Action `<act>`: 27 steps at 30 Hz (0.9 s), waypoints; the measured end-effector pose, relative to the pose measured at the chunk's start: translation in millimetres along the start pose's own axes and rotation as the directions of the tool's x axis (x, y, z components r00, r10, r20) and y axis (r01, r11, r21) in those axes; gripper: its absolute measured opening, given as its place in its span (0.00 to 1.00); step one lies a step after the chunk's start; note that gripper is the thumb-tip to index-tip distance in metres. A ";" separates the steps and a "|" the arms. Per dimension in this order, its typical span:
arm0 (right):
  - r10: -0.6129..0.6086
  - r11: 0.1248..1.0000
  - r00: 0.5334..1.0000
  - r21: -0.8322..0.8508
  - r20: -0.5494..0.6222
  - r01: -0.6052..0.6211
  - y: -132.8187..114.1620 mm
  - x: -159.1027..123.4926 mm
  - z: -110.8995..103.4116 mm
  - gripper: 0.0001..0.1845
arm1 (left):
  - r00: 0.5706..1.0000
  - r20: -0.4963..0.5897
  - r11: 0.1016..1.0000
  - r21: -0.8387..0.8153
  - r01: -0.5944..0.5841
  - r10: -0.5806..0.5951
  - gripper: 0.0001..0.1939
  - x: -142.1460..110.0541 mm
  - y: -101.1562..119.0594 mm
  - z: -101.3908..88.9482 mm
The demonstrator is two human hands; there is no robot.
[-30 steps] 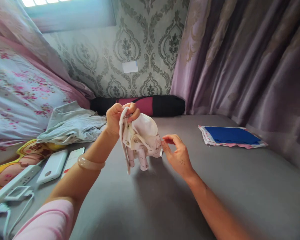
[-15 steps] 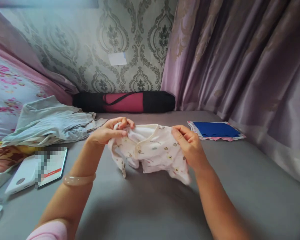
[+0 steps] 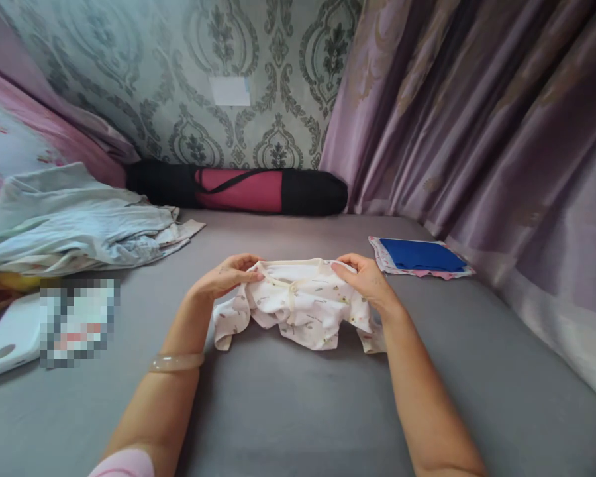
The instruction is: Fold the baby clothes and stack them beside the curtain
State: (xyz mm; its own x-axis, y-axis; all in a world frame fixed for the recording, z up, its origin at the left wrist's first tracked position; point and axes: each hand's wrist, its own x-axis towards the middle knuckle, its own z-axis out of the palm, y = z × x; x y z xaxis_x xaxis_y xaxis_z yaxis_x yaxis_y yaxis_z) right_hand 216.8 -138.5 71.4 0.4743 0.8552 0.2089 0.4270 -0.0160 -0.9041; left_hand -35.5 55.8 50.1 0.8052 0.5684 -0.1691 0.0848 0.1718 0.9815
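Observation:
A small white baby shirt (image 3: 308, 308) with a scattered print and cream neck trim hangs between my two hands, above or just touching the grey surface (image 3: 298, 404). My left hand (image 3: 228, 275) pinches its left shoulder beside the neckline, thumb in front. On the other side, my right hand (image 3: 365, 278) grips the right shoulder the same way. Both sleeves droop outward, and the body of the shirt bunches below the buttoned front. The fingers behind the cloth are partly hidden.
Crumpled pale clothes (image 3: 79, 218) lie at the left, with a white device (image 3: 14, 338) in front of them. A black and red long bag (image 3: 243, 191) rests against the wall. Folded blue cloth (image 3: 420, 256) lies at the right by the purple curtain (image 3: 402, 132).
My left hand has shifted from the sleeve side to the shoulder. The shirt now hangs more evenly, lower and spread at both shoulders, with both sleeves showing. The view has tilted slightly.

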 end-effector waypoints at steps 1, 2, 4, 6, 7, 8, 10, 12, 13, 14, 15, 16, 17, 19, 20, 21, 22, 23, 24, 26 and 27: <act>-0.015 1.000 1.000 -0.016 0.000 0.015 1.2 0.1 -0.3 0.19 | 1.000 -0.011 1.000 0.015 0.005 -0.005 0.21 0.6 0.0 -1.1; -0.025 0.999 1.000 -0.027 -0.001 0.025 2.4 0.4 -0.5 0.19 | 1.000 -0.020 0.999 0.033 0.009 -0.009 0.20 1.0 0.3 -2.0; -0.031 0.999 0.999 -0.038 -0.014 0.031 5.2 1.5 -0.4 0.19 | 0.999 -0.040 0.997 0.074 0.014 -0.011 0.19 1.2 1.6 -2.8; -0.035 0.998 0.999 -0.044 -0.038 0.033 7.9 2.7 0.1 0.19 | 0.998 -0.062 0.994 0.112 0.008 -0.001 0.18 0.7 3.3 -3.3; -0.037 0.998 0.998 -0.051 -0.051 0.035 9.1 3.3 0.5 0.19 | 0.997 -0.070 0.992 0.129 0.002 0.007 0.18 0.4 4.2 -3.8; -0.040 0.997 0.997 -0.062 -0.063 0.036 10.1 3.8 0.9 0.19 | 0.997 -0.078 0.990 0.143 -0.003 0.014 0.18 -0.1 4.9 -4.5; -0.039 0.996 0.996 -0.087 -0.080 0.032 11.5 4.6 2.1 0.18 | 0.995 -0.096 0.986 0.164 -0.009 0.025 0.18 -1.2 5.8 -7.1; -0.039 0.995 0.996 -0.091 -0.080 0.031 12.0 5.1 3.4 0.17 | 0.993 -0.112 0.981 0.195 -0.007 0.029 0.18 -2.7 6.3 -10.9; -0.041 0.996 0.996 -0.082 -0.074 0.035 11.9 5.2 4.1 0.17 | 0.993 -0.115 0.976 0.217 -0.007 0.033 0.18 -3.6 6.5 -13.0; -0.045 0.997 0.997 -0.072 -0.067 0.040 11.6 5.1 4.8 0.16 | 0.993 -0.112 0.970 0.241 -0.011 0.039 0.17 -4.5 6.8 -15.0; -0.049 0.997 0.997 -0.068 -0.058 0.045 11.1 5.0 5.5 0.16 | 0.993 -0.106 0.964 0.264 -0.020 0.050 0.17 -5.5 7.4 -16.6; -0.052 0.996 0.998 -0.073 -0.048 0.048 10.4 4.7 6.1 0.17 | 0.993 -0.097 0.958 0.286 -0.033 0.063 0.17 -6.6 8.3 -17.8; -0.053 0.995 0.998 -0.088 -0.035 0.050 9.4 4.2 6.5 0.17 | 0.993 -0.092 0.950 0.307 -0.049 0.080 0.16 -7.8 9.6 -18.3; -0.058 0.988 0.998 -0.143 -0.009 0.056 7.2 2.9 6.9 0.17 | 0.987 -0.109 0.933 0.352 -0.076 0.121 0.16 -10.6 13.9 -16.9; -0.067 0.983 0.998 -0.173 0.003 0.067 5.9 2.2 6.9 0.16 | 0.982 -0.126 0.922 0.377 -0.086 0.142 0.16 -12.3 16.9 -15.0; -0.082 0.977 0.997 -0.199 0.014 0.083 4.5 1.4 6.6 0.16 | 0.976 -0.147 0.911 0.401 -0.092 0.163 0.15 -14.4 20.2 -12.5; -0.101 0.970 0.995 -0.219 0.016 0.102 2.8 0.7 6.3 0.15 | 0.969 -0.169 0.901 0.424 -0.093 0.180 0.15 -16.7 23.9 -9.5; -0.123 0.965 0.992 -0.233 0.010 0.122 0.8 0.0 5.8 0.14 | 0.962 -0.193 0.891 0.445 -0.089 0.193 0.15 -19.2 27.6 -6.1; -0.147 0.960 0.989 -0.242 -0.006 0.142 -1.6 -0.8 5.2 0.14 | 0.955 -0.216 0.880 0.468 -0.081 0.203 0.15 -21.9 31.2 -2.6; -0.209 0.947 0.976 -0.260 -0.055 0.189 -8.5 -2.5 3.9 0.13 | 0.940 -0.263 0.857 0.512 -0.056 0.219 0.14 -27.5 37.8 4.5; -0.250 0.937 0.964 -0.273 -0.086 0.219 -13.1 -3.7 3.1 0.12 | 0.929 -0.288 0.851 0.522 -0.050 0.231 0.14 -30.2 40.8 8.0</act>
State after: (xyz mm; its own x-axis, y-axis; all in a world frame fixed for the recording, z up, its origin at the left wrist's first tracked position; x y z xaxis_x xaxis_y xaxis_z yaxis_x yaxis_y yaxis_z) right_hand 207.1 -139.8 81.3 0.4169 0.7840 0.4599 0.7140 0.0306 -0.6995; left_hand -51.7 39.3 95.9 0.5990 0.7995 0.0441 0.3385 -0.3027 0.8910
